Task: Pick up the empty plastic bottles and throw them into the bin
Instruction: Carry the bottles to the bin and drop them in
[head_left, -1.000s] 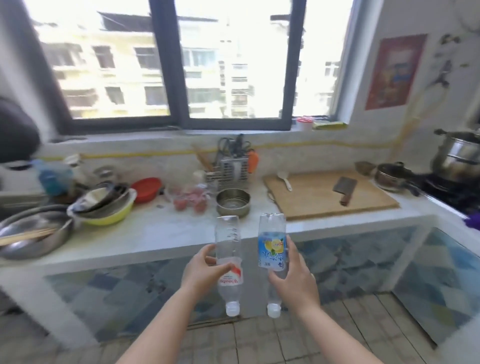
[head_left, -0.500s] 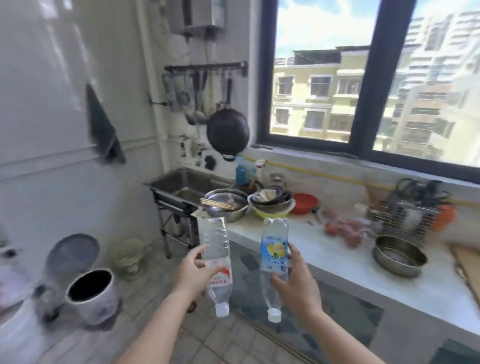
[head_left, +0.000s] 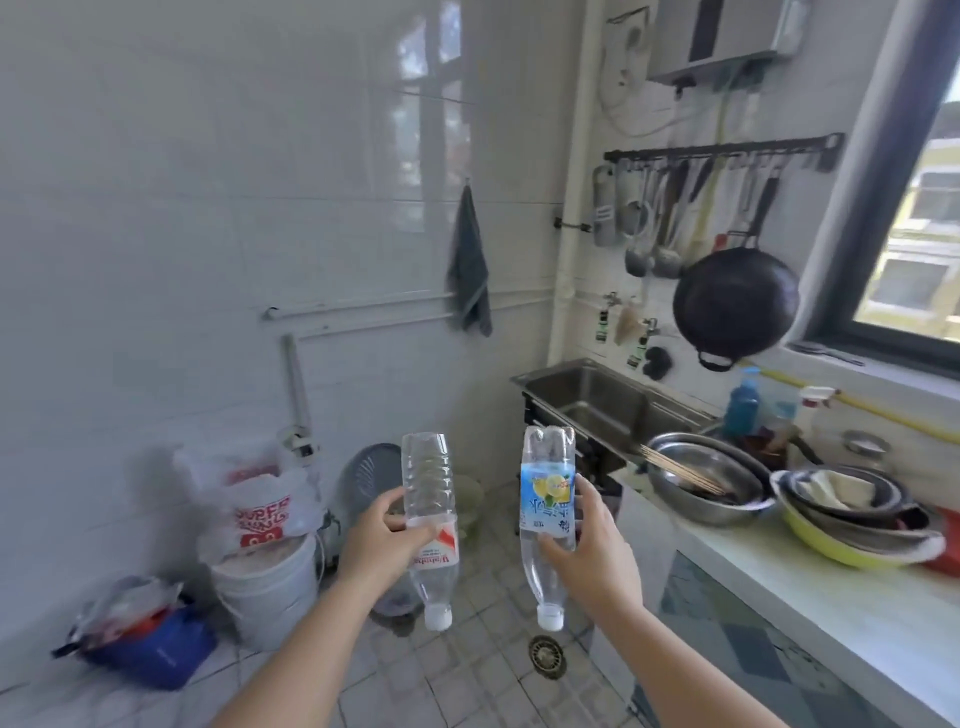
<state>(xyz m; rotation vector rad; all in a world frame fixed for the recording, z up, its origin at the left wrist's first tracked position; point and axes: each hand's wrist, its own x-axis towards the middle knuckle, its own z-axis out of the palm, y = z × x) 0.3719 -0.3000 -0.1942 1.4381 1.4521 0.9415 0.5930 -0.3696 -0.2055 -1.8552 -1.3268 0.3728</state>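
My left hand (head_left: 374, 545) grips a clear empty bottle with a red and white label (head_left: 428, 478), held upside down with its white cap pointing at the floor. My right hand (head_left: 592, 551) grips a second empty bottle with a blue and yellow label (head_left: 546, 501), also cap down. The two bottles are side by side, a little apart. Behind my left hand stands the raised grey round lid of the bin (head_left: 363, 478) on the floor by the tiled wall; my hand and the left bottle hide the bin's body.
A white bucket (head_left: 270, 587) topped with a plastic bag (head_left: 254, 499) and a blue bag (head_left: 150, 644) sit on the floor at left. A small pale basket (head_left: 471, 501) is beyond the bottles. Sink (head_left: 597, 405), metal bowls (head_left: 701, 473) and the counter edge (head_left: 779, 587) run along the right. A floor drain (head_left: 548, 656) lies below.
My view has swung left from the counter and window to the wall corner with the bin. Both hands still hold the bottles upside down in much the same pose.
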